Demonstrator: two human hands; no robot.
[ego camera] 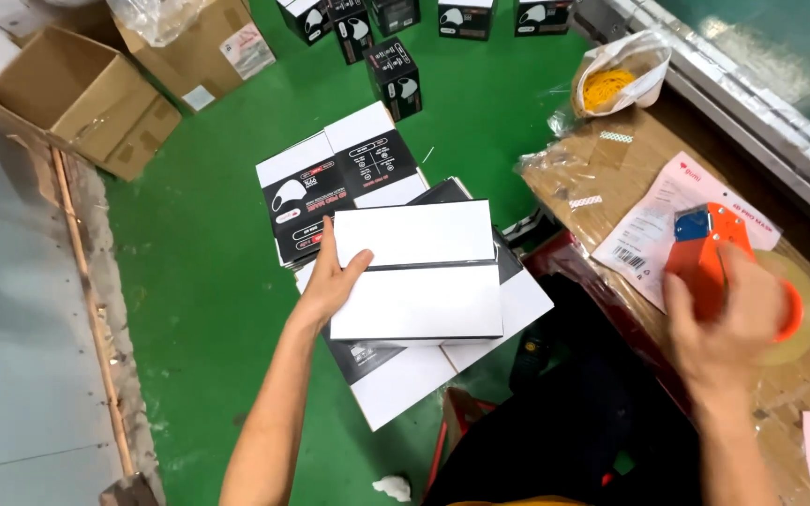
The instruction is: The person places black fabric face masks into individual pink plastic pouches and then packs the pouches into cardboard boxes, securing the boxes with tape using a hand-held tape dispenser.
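Glossy white cardboard boxes [414, 272], orange plastic dispenser [710, 258]

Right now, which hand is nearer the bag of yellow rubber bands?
Right. The right hand grips the orange tape dispenser on the cardboard-covered bench, below the bag of yellow rubber bands. The left hand holds the white boxes, farther left over the green floor.
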